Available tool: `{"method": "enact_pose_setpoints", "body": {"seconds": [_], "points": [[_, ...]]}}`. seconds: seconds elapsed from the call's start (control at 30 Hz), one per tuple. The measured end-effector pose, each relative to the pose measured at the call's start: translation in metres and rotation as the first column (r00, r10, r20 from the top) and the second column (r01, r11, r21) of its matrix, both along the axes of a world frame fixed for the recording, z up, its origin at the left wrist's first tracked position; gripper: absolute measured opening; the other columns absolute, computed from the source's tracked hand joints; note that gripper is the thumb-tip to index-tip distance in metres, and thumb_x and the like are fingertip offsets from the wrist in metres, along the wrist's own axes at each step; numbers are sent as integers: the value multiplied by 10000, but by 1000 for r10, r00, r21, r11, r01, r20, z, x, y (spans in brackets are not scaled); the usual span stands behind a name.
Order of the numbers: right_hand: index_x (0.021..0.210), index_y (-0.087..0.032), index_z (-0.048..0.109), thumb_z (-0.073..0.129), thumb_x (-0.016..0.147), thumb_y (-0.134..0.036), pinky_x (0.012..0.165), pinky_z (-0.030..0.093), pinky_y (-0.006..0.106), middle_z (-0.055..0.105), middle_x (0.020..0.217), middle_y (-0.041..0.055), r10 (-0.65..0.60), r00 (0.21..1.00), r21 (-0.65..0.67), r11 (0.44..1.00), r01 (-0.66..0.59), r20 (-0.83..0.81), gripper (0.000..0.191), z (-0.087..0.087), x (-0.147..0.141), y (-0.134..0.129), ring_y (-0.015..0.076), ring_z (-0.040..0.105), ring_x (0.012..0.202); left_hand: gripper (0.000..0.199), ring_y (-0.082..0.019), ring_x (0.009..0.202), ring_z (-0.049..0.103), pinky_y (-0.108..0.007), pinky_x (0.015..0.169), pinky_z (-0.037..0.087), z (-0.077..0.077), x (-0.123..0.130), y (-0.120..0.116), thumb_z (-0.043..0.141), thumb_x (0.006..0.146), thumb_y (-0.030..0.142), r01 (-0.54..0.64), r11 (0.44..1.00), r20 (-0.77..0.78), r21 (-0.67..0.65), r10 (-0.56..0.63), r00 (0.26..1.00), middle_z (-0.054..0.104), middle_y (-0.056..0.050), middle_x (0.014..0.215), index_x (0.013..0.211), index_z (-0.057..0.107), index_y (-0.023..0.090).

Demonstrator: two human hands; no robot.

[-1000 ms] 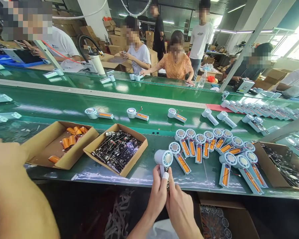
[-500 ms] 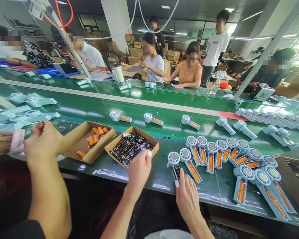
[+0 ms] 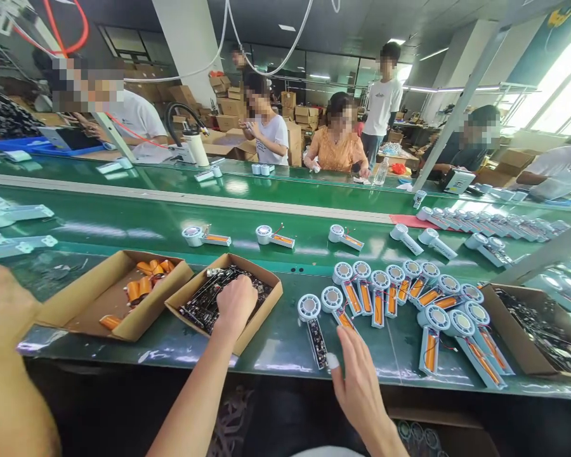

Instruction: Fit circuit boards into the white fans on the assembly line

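My left hand [image 3: 238, 303] is closed over a cardboard box [image 3: 259, 320] of black circuit boards [image 3: 197, 311], its fingertips hidden among them. My right hand [image 3: 359, 374] is open, fingers stretched out and a white cover on the thumb tip. Just left of that thumb lies a light-blue handheld fan [image 3: 309, 307] with a black circuit board [image 3: 318, 343] in its handle. Behind my right fingers is another fan [image 3: 332, 298], its handle showing an orange battery and partly hidden. Several more fans [image 3: 431, 317] with orange batteries lie to the right.
A box [image 3: 71, 311] of orange batteries [image 3: 137, 291] stands left of the boards, near a co-worker's hand [image 3: 4, 304]. Another box of boards [image 3: 547, 324] is at the right. Fans [image 3: 276, 238] lie along the green belt [image 3: 238, 216]; people sit across it.
My view has swung right. My left hand has moved farther over the circuit boards. My right hand has come off the fan with the circuit board and opened beside it.
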State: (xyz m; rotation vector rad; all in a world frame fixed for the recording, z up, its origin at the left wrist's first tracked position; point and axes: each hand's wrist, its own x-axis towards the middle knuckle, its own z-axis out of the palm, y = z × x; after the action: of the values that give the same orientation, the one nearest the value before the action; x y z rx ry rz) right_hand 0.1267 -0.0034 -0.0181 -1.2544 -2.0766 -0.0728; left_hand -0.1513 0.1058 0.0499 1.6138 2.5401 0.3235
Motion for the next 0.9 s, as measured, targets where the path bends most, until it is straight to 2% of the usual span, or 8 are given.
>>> {"method": "enact_pose_setpoints", "body": {"seconds": [0.23, 0.3, 0.37, 0.43, 0.53, 0.6, 0.67, 0.9], "points": [[1364, -205, 492, 408, 1018, -323, 846, 584, 468, 632, 1172, 148, -114, 987, -14, 993, 116, 115, 375, -4, 36, 31, 310, 636, 1052, 251, -257, 854, 723, -347, 762, 564, 18, -17, -7, 422, 908, 263, -36, 918, 119, 396, -13, 993, 749, -128, 960, 1037, 616, 170], [1392, -207, 463, 347, 1029, -268, 781, 596, 427, 664, 1070, 124, -85, 983, 16, 996, 83, 164, 385, -14, 36, 36, 282, 668, 948, 271, -235, 916, 695, -342, 825, 554, 23, -7, -16, 379, 935, 291, -45, 816, 135, 576, -40, 990, 723, -125, 1018, 1052, 593, 173], [1393, -198, 451, 305, 1031, -229, 723, 596, 403, 680, 980, 106, -72, 982, 47, 997, 65, 174, 391, -21, 34, 38, 262, 678, 849, 231, -253, 925, 669, -383, 868, 536, 21, 15, -33, 426, 930, 307, -13, 597, 139, 802, -165, 976, 708, -117, 951, 991, 609, 180], [1331, -188, 488, 339, 1030, -262, 724, 594, 399, 688, 995, 115, -77, 987, 47, 996, 71, 141, 344, -22, 32, 40, 265, 684, 856, 191, -226, 879, 668, -351, 823, 542, 12, 49, -55, 448, 948, 278, 41, 514, 175, 857, -365, 915, 694, -87, 915, 982, 619, 202], [1124, -210, 570, 406, 1007, -276, 716, 589, 340, 698, 1003, 98, -73, 996, -42, 996, 74, 42, 212, -18, 28, 40, 233, 698, 858, 206, -169, 737, 680, -283, 711, 558, -15, 113, -87, 423, 982, 274, 115, 662, 477, 741, -639, 604, 660, -38, 868, 1028, 618, 228], [1015, -225, 595, 401, 978, -218, 674, 581, 298, 712, 993, 76, -93, 996, -125, 988, 92, -8, 197, -15, 26, 39, 205, 709, 828, 243, -135, 584, 652, -253, 584, 545, -34, 148, -102, 388, 997, 319, 180, 802, 744, 569, -596, 302, 646, -25, 868, 1099, 588, 228], [999, -223, 624, 392, 952, -184, 691, 587, 301, 732, 1051, 80, -122, 992, -185, 976, 113, -38, 241, -13, 26, 36, 212, 727, 882, 257, -133, 539, 616, -251, 539, 520, -49, 168, -111, 384, 993, 358, 223, 870, 864, 440, -478, 159, 630, -16, 821, 1097, 576, 223], [1146, -212, 677, 416, 983, -262, 813, 596, 331, 767, 1079, 84, -110, 974, -382, 924, 28, -196, 312, -2, 52, 16, 229, 744, 955, 314, -244, 879, 707, -374, 837, 545, -63, 135, -124, 434, 922, 366, 178, 936, 839, 305, -352, 415, 724, -129, 1095, 1142, 609, 226]]}}
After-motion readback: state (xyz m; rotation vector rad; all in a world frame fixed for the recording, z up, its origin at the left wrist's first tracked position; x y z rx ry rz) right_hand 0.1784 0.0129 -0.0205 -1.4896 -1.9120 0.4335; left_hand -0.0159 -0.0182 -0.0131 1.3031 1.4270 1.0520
